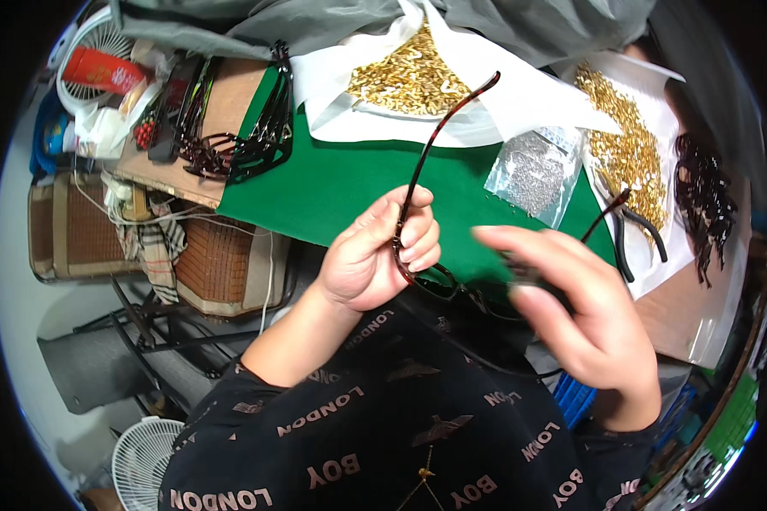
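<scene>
My left hand point(379, 251) is closed around one arm of a pair of dark brown glasses point(435, 283), near the hinge. That arm rises past my fingers in a curve, its tip pointing away from me over the green mat point(315, 192). The front of the glasses hangs low against my dark shirt, partly hidden. To the right, my right hand point(584, 302) has its thumb and fingers curled around a small dark item, too blurred to name. Behind its fingers another dark reddish arm tip sticks up, probably of the same glasses.
White sheets hold heaps of small gold pieces point(409, 77) at the back and at the right point(626, 140). A clear bag of tiny silver parts point(528, 175) and black-handled pliers point(643, 226) lie right. Several glasses frames point(239, 149) rest back left; dark glasses arms point(703, 200) lie far right.
</scene>
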{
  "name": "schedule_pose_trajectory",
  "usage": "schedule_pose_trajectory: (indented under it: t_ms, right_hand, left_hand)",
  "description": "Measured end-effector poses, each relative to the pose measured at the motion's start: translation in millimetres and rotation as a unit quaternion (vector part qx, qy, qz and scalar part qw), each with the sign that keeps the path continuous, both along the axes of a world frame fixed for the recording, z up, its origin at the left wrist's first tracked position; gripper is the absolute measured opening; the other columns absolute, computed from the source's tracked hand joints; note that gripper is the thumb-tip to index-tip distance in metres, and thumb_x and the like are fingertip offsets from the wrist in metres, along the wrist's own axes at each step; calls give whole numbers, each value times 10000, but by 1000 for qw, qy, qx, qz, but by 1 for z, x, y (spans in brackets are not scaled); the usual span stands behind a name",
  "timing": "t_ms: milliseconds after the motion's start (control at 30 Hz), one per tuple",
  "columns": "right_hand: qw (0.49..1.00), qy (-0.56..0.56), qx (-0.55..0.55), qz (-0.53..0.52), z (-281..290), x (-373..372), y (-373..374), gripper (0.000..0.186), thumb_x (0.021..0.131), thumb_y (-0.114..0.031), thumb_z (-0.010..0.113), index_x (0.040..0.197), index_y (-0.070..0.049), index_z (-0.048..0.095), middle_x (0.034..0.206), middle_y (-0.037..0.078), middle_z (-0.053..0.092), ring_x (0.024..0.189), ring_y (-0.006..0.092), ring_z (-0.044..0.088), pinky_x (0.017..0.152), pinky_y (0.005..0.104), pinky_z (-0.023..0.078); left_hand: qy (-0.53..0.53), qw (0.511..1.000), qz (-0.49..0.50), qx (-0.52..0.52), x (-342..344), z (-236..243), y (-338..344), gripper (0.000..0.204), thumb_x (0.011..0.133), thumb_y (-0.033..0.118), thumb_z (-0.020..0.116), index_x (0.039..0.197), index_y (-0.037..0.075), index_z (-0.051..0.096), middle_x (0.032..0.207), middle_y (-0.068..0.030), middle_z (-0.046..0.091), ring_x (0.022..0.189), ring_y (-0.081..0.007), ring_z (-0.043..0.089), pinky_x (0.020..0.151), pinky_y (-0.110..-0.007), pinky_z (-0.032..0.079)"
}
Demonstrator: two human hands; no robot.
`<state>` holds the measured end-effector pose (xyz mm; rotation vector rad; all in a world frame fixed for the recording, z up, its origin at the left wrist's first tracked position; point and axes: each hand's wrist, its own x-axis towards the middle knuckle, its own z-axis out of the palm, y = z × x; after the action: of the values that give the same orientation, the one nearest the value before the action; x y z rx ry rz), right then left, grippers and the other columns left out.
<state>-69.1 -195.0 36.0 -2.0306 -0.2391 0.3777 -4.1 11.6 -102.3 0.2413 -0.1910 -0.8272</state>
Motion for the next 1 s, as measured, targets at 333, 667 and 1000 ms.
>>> schedule_pose_trajectory:
  t_ms: [333,667,1000]
  right_hand:
    - [999,-36,17,28,-50,20,22,369,837,-56,611,1201,-34,555,1076,129,637,978,287,601,845,346,480]
    - [989,-147,-18,11,-66,23,22,158,828,-146,599,962,-64,581,790,113,603,759,297,615,658,385,508]
    - [973,-201,-110,10,-62,19,23,264,816,-150,622,1066,-88,564,810,101,564,676,292,611,580,377,507]
  left_hand:
    - [71,997,-26,32,-6,-8,2,314,1009,257,374,1175,13,478,750,-13,490,647,-99,428,633,-259,379]
    - [66,995,-28,71,-5,-3,-2,294,996,264,410,1137,19,492,710,6,424,648,-96,394,616,-240,373]
    - [59,996,-22,63,-2,-5,-5,281,984,244,445,1150,27,508,771,3,450,663,-96,402,617,-227,367]
